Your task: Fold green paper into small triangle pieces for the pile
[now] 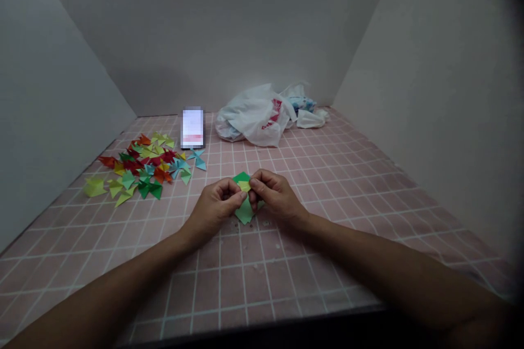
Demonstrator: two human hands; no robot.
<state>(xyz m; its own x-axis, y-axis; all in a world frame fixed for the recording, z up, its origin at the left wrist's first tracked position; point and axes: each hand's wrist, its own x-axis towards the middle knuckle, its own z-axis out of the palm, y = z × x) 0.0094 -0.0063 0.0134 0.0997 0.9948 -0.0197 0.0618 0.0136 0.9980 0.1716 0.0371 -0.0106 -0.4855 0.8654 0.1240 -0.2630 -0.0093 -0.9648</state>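
Observation:
Between my fingertips is a small folded piece of yellow paper [244, 186]. My left hand [219, 200] pinches its left side, thumb against the fingers. On the other side, my right hand [275, 195] pinches the right edge with thumb and forefinger. Under and behind the hands lie sheets of green paper [245, 212], a darker green one showing at the top and a lighter one below. My fingers hide part of these sheets and most of the yellow fold.
Many folded paper shapes [143, 163] in red, orange, yellow, green and blue lie in a pile to the left. Behind them a lit phone [192, 128] stands upright. White plastic bags [257, 114] sit against the back wall. A pink checked cloth [245, 278] covers the table, walled on three sides.

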